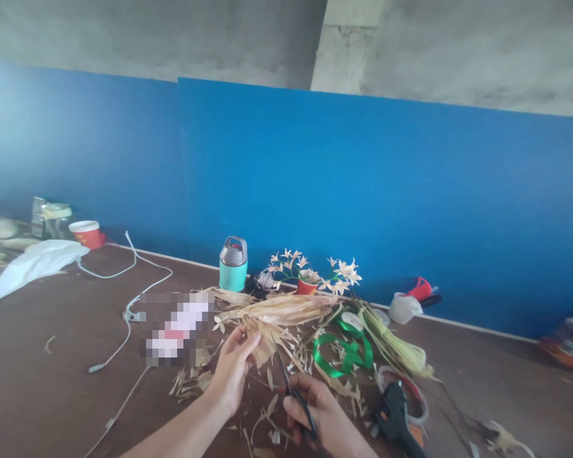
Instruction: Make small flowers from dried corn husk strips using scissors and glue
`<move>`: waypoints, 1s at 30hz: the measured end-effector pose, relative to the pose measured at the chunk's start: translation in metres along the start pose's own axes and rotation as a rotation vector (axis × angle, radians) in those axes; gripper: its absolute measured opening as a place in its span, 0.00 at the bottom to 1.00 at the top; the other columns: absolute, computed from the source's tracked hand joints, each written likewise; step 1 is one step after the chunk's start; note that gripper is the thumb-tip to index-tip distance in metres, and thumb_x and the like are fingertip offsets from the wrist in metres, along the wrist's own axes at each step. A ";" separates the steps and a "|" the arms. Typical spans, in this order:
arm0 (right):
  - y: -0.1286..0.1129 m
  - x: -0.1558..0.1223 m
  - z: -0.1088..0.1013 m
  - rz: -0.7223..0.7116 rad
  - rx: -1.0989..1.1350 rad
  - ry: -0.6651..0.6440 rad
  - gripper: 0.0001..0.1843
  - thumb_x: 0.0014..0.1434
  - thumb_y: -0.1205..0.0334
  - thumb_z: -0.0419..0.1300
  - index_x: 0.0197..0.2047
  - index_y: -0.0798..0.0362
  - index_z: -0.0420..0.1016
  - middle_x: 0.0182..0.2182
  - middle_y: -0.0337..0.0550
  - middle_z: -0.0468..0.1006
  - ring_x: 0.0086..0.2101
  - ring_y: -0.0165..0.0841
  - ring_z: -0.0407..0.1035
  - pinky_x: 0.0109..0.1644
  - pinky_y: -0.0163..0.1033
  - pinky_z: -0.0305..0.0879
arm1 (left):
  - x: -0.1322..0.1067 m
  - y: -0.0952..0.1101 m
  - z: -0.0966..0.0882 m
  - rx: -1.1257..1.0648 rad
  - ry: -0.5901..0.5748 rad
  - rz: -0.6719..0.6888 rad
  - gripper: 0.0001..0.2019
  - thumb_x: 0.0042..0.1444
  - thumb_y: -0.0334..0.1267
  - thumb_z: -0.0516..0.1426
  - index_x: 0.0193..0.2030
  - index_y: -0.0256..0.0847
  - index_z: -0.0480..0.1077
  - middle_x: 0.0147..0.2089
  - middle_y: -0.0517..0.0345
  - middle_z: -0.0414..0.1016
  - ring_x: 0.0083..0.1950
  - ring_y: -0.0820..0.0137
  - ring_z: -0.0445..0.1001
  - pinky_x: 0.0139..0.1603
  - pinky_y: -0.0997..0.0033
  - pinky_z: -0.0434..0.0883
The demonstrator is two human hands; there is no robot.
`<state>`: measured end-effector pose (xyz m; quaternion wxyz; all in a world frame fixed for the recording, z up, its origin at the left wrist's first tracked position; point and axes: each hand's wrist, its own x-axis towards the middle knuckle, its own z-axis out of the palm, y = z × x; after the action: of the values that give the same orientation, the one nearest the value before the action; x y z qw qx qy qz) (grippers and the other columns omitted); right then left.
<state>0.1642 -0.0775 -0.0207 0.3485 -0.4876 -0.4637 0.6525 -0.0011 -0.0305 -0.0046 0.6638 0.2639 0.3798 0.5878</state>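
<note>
My left hand (pixel 233 366) pinches a piece of dried corn husk (pixel 264 348) between thumb and fingers. In my right hand (pixel 315 407) is a pair of black-handled scissors (pixel 300 401), the blades pointing up and away at the husk's right edge. Whether the blades touch the husk cannot be made out. Just beyond, a pile of long pale husks (pixel 291 310) lies across the table. Cut scraps (pixel 270 407) are strewn below and around both hands. A small pale husk flower (pixel 219 324) shows left of the held piece.
Green ribbon (pixel 346 359), a bundle of greenish stems (pixel 396 340) and a black glue gun (pixel 396 413) lie to the right. Behind the husks stand a teal flask (pixel 233 267) and white flowers (pixel 346 275) in a red cup (pixel 307 287). A white cable (pixel 124 343) runs along the left.
</note>
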 end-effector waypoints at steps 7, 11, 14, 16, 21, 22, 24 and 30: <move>0.003 0.001 0.000 -0.040 0.028 -0.024 0.27 0.42 0.43 0.65 0.36 0.55 0.64 0.17 0.30 0.67 0.14 0.20 0.60 0.12 0.23 0.44 | -0.006 0.001 0.005 0.008 -0.050 -0.042 0.13 0.44 0.39 0.63 0.37 0.39 0.70 0.31 0.57 0.78 0.28 0.71 0.75 0.29 0.76 0.69; 0.006 0.003 -0.001 -0.040 0.008 -0.015 0.27 0.42 0.42 0.64 0.37 0.54 0.64 0.18 0.31 0.68 0.15 0.20 0.61 0.13 0.23 0.46 | -0.007 0.000 0.005 -0.023 -0.045 -0.049 0.14 0.43 0.39 0.64 0.37 0.38 0.70 0.31 0.57 0.78 0.27 0.71 0.75 0.29 0.76 0.69; 0.006 0.003 -0.002 -0.048 -0.031 -0.012 0.29 0.41 0.41 0.64 0.37 0.55 0.64 0.19 0.32 0.68 0.15 0.21 0.62 0.12 0.23 0.44 | -0.007 0.001 0.006 -0.019 -0.041 -0.053 0.13 0.43 0.39 0.64 0.37 0.38 0.70 0.30 0.57 0.78 0.28 0.70 0.76 0.30 0.75 0.70; 0.005 0.003 -0.001 -0.049 -0.034 -0.005 0.29 0.41 0.41 0.64 0.37 0.55 0.64 0.19 0.31 0.67 0.15 0.21 0.62 0.12 0.23 0.44 | -0.008 0.001 0.007 -0.016 -0.024 -0.051 0.13 0.43 0.38 0.64 0.36 0.38 0.70 0.29 0.58 0.78 0.28 0.71 0.76 0.30 0.76 0.70; -0.004 -0.002 0.004 -0.033 -0.030 0.005 0.28 0.40 0.41 0.64 0.36 0.54 0.63 0.18 0.30 0.66 0.14 0.20 0.59 0.13 0.24 0.44 | -0.007 0.001 0.007 -0.025 -0.034 -0.050 0.13 0.42 0.38 0.64 0.36 0.39 0.71 0.29 0.59 0.79 0.27 0.72 0.75 0.28 0.77 0.69; -0.006 -0.002 0.004 -0.037 -0.037 0.002 0.28 0.40 0.41 0.64 0.36 0.54 0.63 0.18 0.30 0.66 0.14 0.19 0.59 0.13 0.24 0.44 | -0.007 0.001 0.007 -0.027 -0.038 -0.055 0.14 0.42 0.39 0.65 0.36 0.39 0.71 0.30 0.59 0.79 0.27 0.71 0.76 0.29 0.76 0.69; -0.008 -0.002 0.005 -0.054 -0.052 -0.002 0.29 0.40 0.40 0.64 0.36 0.54 0.64 0.18 0.30 0.65 0.15 0.19 0.58 0.13 0.24 0.44 | -0.006 0.000 0.007 -0.031 -0.036 -0.066 0.14 0.41 0.39 0.65 0.36 0.40 0.71 0.30 0.58 0.79 0.28 0.70 0.76 0.30 0.74 0.70; -0.007 -0.002 0.005 -0.082 -0.045 -0.008 0.28 0.40 0.40 0.63 0.35 0.54 0.63 0.19 0.30 0.64 0.15 0.19 0.57 0.14 0.24 0.46 | -0.005 -0.001 0.005 -0.020 -0.013 -0.059 0.16 0.40 0.39 0.65 0.37 0.39 0.72 0.33 0.56 0.79 0.32 0.68 0.77 0.33 0.73 0.70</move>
<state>0.1599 -0.0779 -0.0131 0.3622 -0.4731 -0.4993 0.6290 0.0039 -0.0349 -0.0017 0.6859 0.2498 0.3773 0.5699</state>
